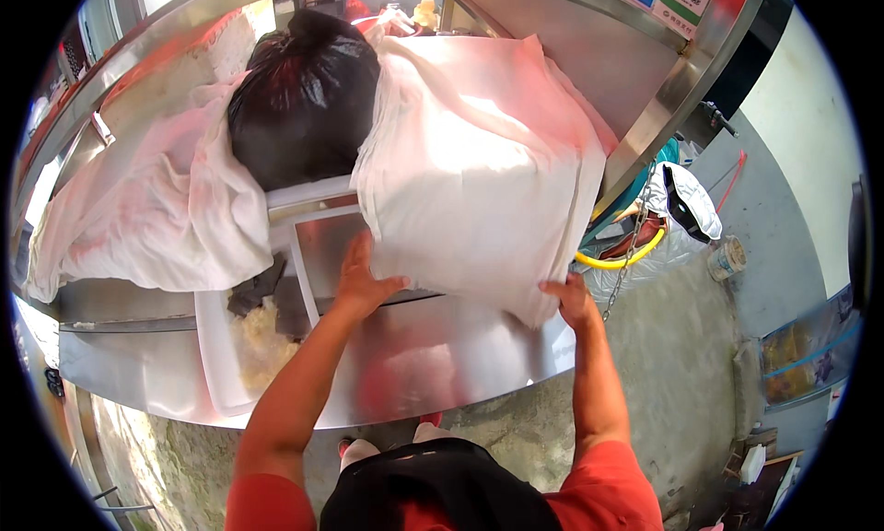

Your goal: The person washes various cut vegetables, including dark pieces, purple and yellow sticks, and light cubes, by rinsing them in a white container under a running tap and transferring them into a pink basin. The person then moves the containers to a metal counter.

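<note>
A steel counter (470, 347) crosses the middle of the frame; at left lies a rumpled cloth (184, 199); beside it, upper left of centre, a black bag (304, 116); the left hand (361, 280), thumb and fingers wide apart, meets the lower left edge of a central white sheet (470, 181); the right hand (571, 298) pinches its lower right corner.
</note>
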Demonstrator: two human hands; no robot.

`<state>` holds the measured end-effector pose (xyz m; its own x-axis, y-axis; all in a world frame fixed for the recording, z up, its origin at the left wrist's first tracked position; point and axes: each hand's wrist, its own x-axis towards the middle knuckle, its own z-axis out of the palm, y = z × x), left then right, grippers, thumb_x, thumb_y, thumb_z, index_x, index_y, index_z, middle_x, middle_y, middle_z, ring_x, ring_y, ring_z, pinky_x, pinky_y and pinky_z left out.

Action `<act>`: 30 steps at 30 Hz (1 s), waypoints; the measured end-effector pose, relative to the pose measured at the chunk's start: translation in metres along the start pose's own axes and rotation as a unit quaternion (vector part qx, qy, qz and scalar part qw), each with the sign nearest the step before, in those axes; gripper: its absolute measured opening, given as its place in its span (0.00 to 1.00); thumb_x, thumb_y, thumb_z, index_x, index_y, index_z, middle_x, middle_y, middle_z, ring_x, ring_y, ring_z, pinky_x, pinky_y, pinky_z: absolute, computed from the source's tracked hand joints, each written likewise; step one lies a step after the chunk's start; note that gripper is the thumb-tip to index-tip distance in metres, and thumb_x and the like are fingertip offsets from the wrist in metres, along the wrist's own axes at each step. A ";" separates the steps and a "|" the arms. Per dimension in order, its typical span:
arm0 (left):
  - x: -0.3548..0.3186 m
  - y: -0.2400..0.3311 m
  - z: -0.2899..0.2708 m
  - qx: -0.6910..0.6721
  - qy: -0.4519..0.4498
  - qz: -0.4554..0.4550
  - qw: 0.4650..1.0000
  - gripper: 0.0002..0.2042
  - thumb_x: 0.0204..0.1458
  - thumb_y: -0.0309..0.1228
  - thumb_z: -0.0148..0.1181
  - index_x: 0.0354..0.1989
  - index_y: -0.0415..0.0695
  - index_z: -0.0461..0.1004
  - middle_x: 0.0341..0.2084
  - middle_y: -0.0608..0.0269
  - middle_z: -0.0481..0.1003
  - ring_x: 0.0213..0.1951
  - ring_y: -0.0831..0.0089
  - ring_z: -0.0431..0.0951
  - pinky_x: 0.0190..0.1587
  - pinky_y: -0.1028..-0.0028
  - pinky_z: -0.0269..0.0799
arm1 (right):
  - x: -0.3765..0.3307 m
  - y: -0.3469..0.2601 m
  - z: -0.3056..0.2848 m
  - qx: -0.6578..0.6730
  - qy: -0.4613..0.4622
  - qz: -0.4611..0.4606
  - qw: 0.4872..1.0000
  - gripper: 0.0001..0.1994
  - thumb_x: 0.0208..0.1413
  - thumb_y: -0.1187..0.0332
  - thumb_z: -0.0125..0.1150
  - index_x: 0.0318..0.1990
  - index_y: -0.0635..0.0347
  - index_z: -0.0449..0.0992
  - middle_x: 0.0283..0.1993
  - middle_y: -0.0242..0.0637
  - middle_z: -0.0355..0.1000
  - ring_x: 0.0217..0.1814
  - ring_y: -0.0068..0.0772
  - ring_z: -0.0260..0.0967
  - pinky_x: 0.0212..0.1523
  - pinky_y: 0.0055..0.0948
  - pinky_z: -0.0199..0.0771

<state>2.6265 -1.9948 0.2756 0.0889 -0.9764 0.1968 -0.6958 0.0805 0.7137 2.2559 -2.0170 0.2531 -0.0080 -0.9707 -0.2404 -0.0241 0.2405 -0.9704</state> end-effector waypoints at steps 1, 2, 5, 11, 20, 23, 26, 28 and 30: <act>0.018 0.015 -0.007 -0.032 -0.118 -0.102 0.987 0.32 0.40 0.35 0.64 0.56 0.37 0.62 0.49 0.50 0.69 0.50 0.67 0.69 0.47 0.70 0.68 | -0.019 -0.017 0.000 0.026 -0.043 0.014 0.999 0.19 0.37 0.73 0.64 0.42 0.67 0.74 0.37 0.37 0.74 0.38 0.29 0.71 0.42 0.28 0.69; 0.029 0.029 -0.005 -0.077 -0.237 -0.198 0.948 0.33 0.40 0.35 0.65 0.56 0.37 0.61 0.48 0.51 0.69 0.50 0.68 0.69 0.48 0.71 0.67 | -0.036 -0.030 -0.012 0.060 -0.084 -0.013 0.995 0.21 0.36 0.74 0.64 0.43 0.67 0.74 0.39 0.38 0.74 0.41 0.31 0.71 0.45 0.29 0.69; 0.016 0.047 -0.014 -0.287 -0.354 0.003 0.890 0.29 0.43 0.34 0.64 0.54 0.35 0.63 0.48 0.53 0.70 0.49 0.69 0.70 0.51 0.72 0.65 | -0.065 -0.082 -0.024 0.258 -0.153 -0.115 0.947 0.33 0.36 0.74 0.65 0.56 0.68 0.62 0.52 0.40 0.67 0.54 0.35 0.65 0.54 0.32 0.64; 0.049 0.122 -0.044 -0.816 -0.135 -0.125 0.549 0.21 0.59 0.45 0.41 0.53 0.43 0.64 0.50 0.52 0.68 0.53 0.59 0.68 0.50 0.64 0.68 | 0.025 -0.181 0.019 0.606 -0.087 -0.102 0.785 0.30 0.57 0.52 0.50 0.56 0.71 0.57 0.60 0.57 0.56 0.62 0.58 0.53 0.61 0.52 0.54; -0.044 0.062 -0.089 -0.608 -0.168 -0.095 0.770 0.12 0.54 0.27 0.52 0.46 0.40 0.70 0.36 0.58 0.76 0.39 0.70 0.76 0.40 0.73 0.71 | 0.038 -0.190 0.036 -0.137 0.125 -0.337 0.923 0.17 0.52 0.71 0.57 0.50 0.68 0.70 0.49 0.33 0.69 0.49 0.22 0.64 0.52 0.21 0.61; -0.084 -0.028 -0.138 -0.275 0.057 -0.097 0.955 0.09 0.51 0.23 0.54 0.42 0.39 0.72 0.33 0.62 0.76 0.37 0.77 0.74 0.44 0.76 0.68 | 0.002 -0.189 0.067 0.001 0.172 -0.469 0.866 0.13 0.54 0.76 0.52 0.47 0.68 0.70 0.44 0.39 0.71 0.45 0.25 0.67 0.50 0.23 0.63; -0.133 -0.126 -0.205 0.275 0.177 -0.121 0.937 0.22 0.47 0.28 0.60 0.52 0.40 0.66 0.47 0.57 0.71 0.49 0.69 0.69 0.48 0.69 0.65 | -0.058 -0.131 0.120 -0.005 0.037 -0.411 0.911 0.11 0.52 0.75 0.54 0.43 0.66 0.70 0.40 0.40 0.70 0.40 0.26 0.66 0.45 0.25 0.66; -0.142 -0.148 -0.205 0.024 0.141 -0.262 0.954 0.25 0.45 0.28 0.61 0.54 0.39 0.63 0.46 0.56 0.71 0.48 0.69 0.69 0.49 0.70 0.65 | -0.082 -0.072 0.184 -0.037 -0.148 -0.185 0.971 0.17 0.49 0.73 0.57 0.48 0.65 0.69 0.43 0.40 0.70 0.43 0.27 0.66 0.46 0.27 0.66; -0.140 -0.158 -0.201 -0.169 0.074 -0.292 0.939 0.26 0.44 0.27 0.60 0.55 0.38 0.62 0.44 0.55 0.72 0.46 0.69 0.70 0.49 0.71 0.65 | -0.089 -0.025 0.247 -0.091 -0.245 0.017 0.965 0.25 0.47 0.72 0.60 0.55 0.64 0.65 0.50 0.39 0.68 0.49 0.27 0.65 0.51 0.28 0.64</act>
<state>2.8669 -1.8307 0.2706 0.4991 -0.8380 -0.2207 -0.2342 -0.3756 0.8967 2.5040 -1.9367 0.2921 0.4614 -0.8357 -0.2980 -0.2068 0.2253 -0.9521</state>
